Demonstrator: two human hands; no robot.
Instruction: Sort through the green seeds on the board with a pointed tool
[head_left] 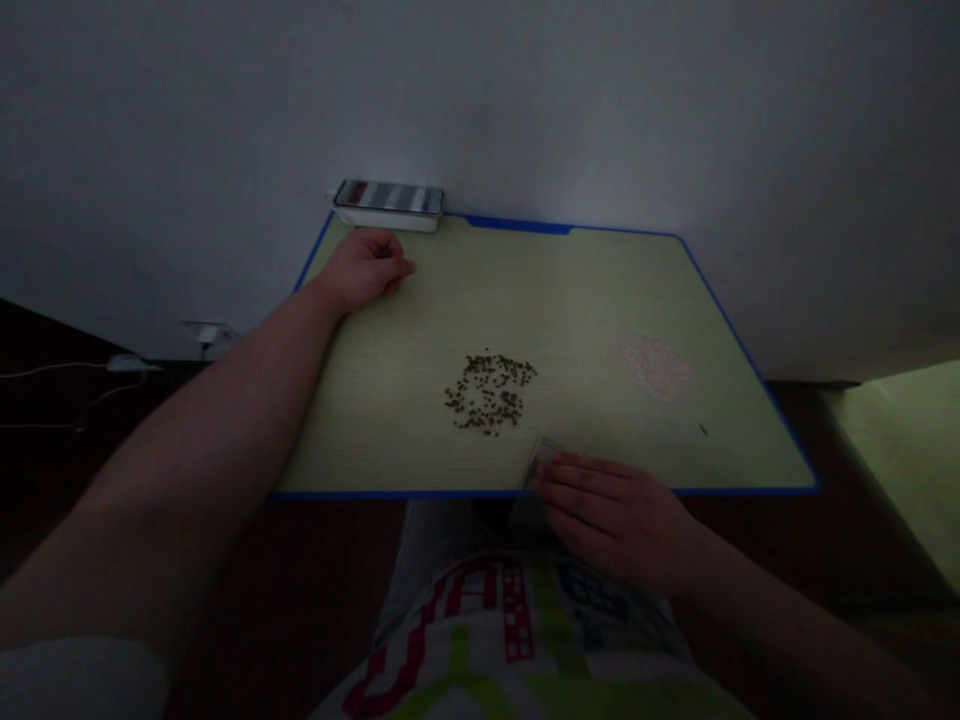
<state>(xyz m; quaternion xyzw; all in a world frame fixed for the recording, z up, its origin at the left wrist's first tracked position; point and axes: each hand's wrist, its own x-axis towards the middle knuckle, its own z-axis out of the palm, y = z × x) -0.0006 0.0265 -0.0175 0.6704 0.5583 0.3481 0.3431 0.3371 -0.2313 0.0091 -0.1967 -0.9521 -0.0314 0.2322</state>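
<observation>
My left hand rests near the far left of the yellow table, just in front of the phone. Its fingers are curled in and the thumb is pressed against them; anything inside is hidden. At the near edge, my right hand has its fingers together over a clear, see-through piece that looks like plastic, part of which hangs below the edge. Ahead and to the left of that hand lies a loose scatter of small brown-green beans or seeds. Farther right is a thin patch of pale grains.
The yellow table has a blue rim and stands against a wall. A phone lies on a white box at the back left. One small dark sliver is near the right front. White cables run at the left.
</observation>
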